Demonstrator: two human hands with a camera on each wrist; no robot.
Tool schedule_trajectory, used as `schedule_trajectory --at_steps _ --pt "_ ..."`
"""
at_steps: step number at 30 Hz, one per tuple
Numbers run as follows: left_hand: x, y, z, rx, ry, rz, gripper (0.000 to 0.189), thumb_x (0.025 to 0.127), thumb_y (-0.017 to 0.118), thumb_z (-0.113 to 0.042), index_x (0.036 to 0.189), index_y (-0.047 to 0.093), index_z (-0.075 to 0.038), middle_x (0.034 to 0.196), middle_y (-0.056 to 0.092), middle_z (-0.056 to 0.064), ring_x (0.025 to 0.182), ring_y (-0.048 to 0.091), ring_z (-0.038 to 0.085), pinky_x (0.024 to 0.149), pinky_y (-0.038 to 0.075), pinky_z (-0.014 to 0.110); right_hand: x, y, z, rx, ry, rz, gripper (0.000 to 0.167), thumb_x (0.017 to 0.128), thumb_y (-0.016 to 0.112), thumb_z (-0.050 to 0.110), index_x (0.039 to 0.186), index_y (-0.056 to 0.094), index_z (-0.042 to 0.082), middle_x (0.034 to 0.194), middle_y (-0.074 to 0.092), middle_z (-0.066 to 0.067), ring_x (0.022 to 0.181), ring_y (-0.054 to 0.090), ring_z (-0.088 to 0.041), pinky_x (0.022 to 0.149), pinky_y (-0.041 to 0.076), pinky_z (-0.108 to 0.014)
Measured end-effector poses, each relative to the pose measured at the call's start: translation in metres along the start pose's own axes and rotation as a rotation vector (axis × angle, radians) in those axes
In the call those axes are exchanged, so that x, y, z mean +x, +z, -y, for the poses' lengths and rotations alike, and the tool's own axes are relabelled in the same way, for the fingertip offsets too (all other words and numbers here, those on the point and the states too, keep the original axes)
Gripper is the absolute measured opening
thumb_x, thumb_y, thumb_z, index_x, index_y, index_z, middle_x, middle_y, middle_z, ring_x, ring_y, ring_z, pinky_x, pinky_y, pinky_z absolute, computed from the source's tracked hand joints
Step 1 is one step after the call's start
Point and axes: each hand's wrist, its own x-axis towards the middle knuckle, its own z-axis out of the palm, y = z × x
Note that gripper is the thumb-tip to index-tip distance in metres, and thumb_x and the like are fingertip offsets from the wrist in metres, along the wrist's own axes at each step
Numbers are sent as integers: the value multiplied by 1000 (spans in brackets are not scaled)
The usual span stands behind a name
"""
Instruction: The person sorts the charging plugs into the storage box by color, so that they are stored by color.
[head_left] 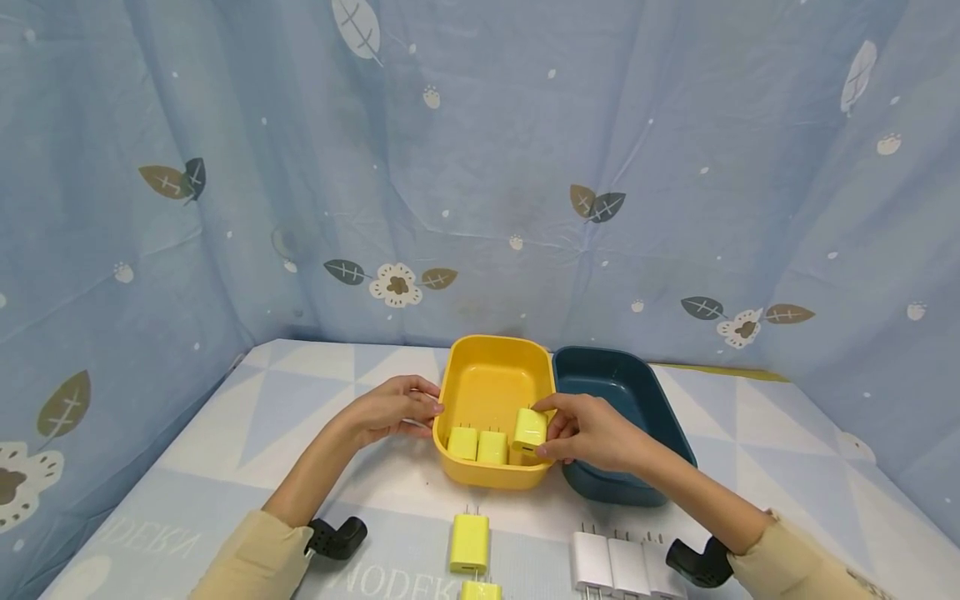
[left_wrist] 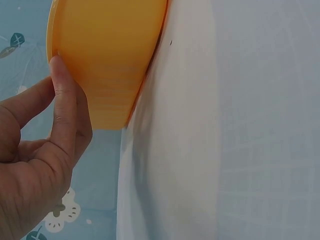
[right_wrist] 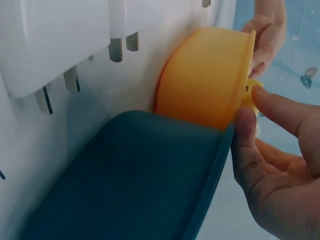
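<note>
My right hand pinches a yellow charger plug between thumb and fingers, at the right front corner of the yellow bin. In the right wrist view that charger plug shows at the bin's rim. Two more yellow charger plugs stand side by side inside, along the front wall. At the bin's left side, my left hand holds the rim. The left wrist view shows its fingers against the outer wall of the bin.
A dark blue bin stands right beside the yellow one, under my right forearm. In front lie yellow charger plugs and, to the right, several white charger plugs. A blue patterned curtain hangs behind the table.
</note>
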Motion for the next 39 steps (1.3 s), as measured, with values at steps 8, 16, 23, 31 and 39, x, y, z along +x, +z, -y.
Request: schedule_trajectory --at_steps 8,16,23,31,39 --pt "1 -1 1 -6 -3 3 35 95 65 -6 123 48 6 99 65 16 75 66 20 73 60 31 7 0 1 -75 20 25 54 86 79 18 130 56 -3 79 61 2 62 58 -15 57 55 -28" --pt "0 0 0 1 -8 -5 35 95 66 -7 122 48 6 98 64 15 76 67 21 73 60 32 9 2 2 -85 36 34 55 85 80 19 129 57 -3 78 60 2 61 57 -16 56 54 -28" --pt "1 0 0 13 -8 -17 35 95 66 -7 123 48 5 101 65 17 76 67 21 73 60 32 10 3 2 -96 26 38 52 85 80 19 126 59 -4 78 63 4 60 58 -15 56 54 -28" --pt "0 0 1 5 -2 -11 36 95 66 -7 124 48 6 100 64 17 76 67 21 73 60 32 5 2 3 -79 11 24 47 87 78 20 125 60 -2 80 64 5 60 59 -16 55 55 -29" --pt "0 0 0 1 0 -8 36 95 66 -6 123 48 7 101 65 18 76 67 22 73 60 33 -2 3 7 -30 -11 10 48 87 79 26 124 61 1 84 65 4 62 61 -18 56 57 -31"
